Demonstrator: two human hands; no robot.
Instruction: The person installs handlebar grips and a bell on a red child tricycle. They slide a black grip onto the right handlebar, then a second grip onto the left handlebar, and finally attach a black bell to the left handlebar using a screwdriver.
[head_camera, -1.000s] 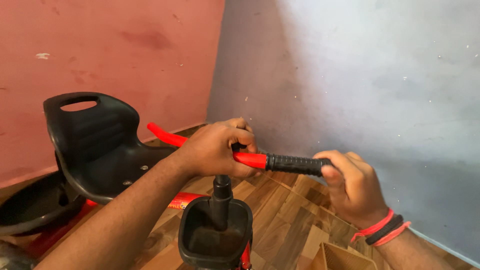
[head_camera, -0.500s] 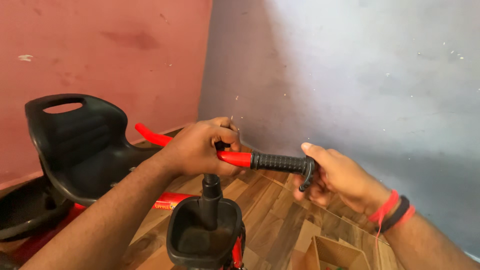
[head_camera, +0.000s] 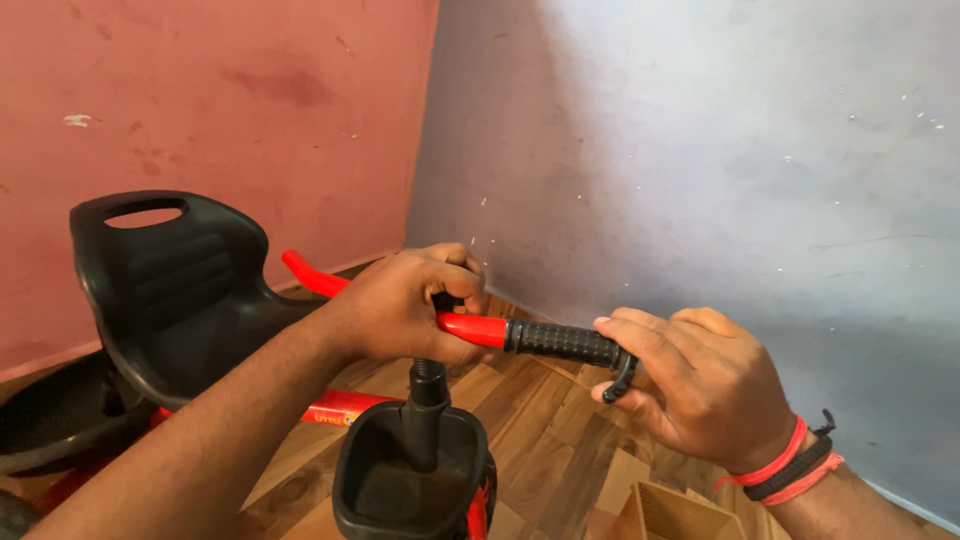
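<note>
We see two bare hands at work on one red handlebar (head_camera: 470, 327) of a child's tricycle, in the corner where a red wall (head_camera: 200, 100) meets a grey wall (head_camera: 720, 150). The left hand (head_camera: 405, 305) is wrapped around the middle of the bar, fingers (head_camera: 455, 262) curled tight over it just above the single black steering stem (head_camera: 428, 405). The right hand (head_camera: 695, 385) meets the outer end of one ribbed black grip (head_camera: 562, 342), fingers narrowed about its flared end cap, thumb beneath; the grip sits on the bar's right end, with a short stretch of red showing between it and the left hand. We count three bands on the right wrist (head_camera: 795, 465): two red, one black. The bar's other red end (head_camera: 308, 273) pokes out behind the left hand. Below the stem sits one black basket (head_camera: 350, 490); to the left stands one black moulded seat (head_camera: 170, 280). The floor (head_camera: 560, 450) is wood-patterned, and the corner of one cardboard box (head_camera: 670, 510) shows at the bottom edge.
</note>
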